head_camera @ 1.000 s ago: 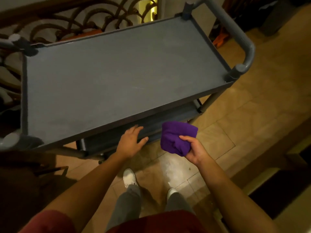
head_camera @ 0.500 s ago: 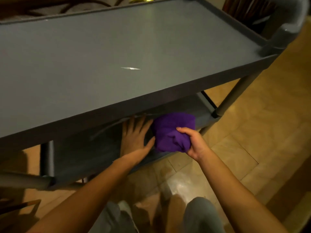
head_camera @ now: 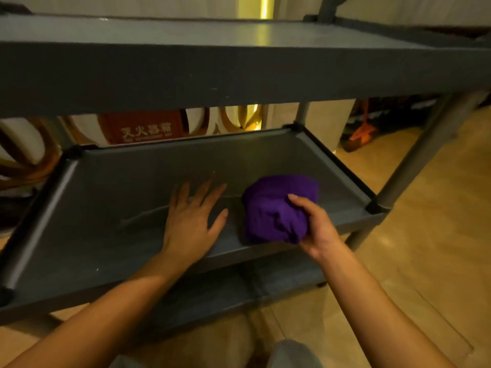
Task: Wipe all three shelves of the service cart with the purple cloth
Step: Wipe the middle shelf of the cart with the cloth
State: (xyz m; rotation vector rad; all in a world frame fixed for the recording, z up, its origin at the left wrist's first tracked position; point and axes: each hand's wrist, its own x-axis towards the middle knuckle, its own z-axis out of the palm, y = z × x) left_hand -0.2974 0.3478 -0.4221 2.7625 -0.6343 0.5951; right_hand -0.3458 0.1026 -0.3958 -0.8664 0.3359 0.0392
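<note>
My left hand (head_camera: 190,219) lies flat, fingers spread, on the middle shelf (head_camera: 111,203) of the service cart (head_camera: 239,73). Just beside it to the right, my right hand (head_camera: 316,229) clutches the bunched purple cloth (head_camera: 273,208) against the shelf's near edge. The shelf's long axis runs leftward, so I judge the stroke goes that way.
</note>
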